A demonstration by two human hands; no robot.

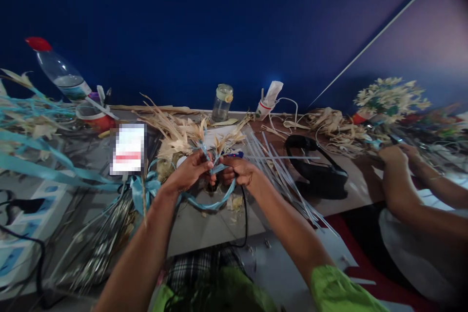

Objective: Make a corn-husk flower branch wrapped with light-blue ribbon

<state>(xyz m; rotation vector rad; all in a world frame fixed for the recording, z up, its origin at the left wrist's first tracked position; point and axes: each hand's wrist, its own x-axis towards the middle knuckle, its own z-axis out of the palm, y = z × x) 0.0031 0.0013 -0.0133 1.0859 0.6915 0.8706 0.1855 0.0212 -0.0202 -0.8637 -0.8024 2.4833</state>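
Observation:
In the middle of the table, my left hand [192, 170] pinches the blue-wrapped stem of a dried husk flower [201, 134]. Close beside it, my right hand [239, 169] has its fingers closed on a light-blue ribbon [208, 204], which crosses between both hands and hangs in a loop below them. A second pale husk tip stands up between the hands; its lower end is partly hidden by my fingers. Behind the hands lies a heap of dried corn husks [171, 131]. A blue ribbon bow [142, 192] rests left of my left forearm.
Thin translucent sticks [278, 170] and a black headset-like object [318, 168] lie to the right. A glass jar [223, 102], a tilted bottle [60, 70] and a power strip [36, 224] stand around. At far right a co-worker's hands [398, 156] work near a flower pot [361, 117].

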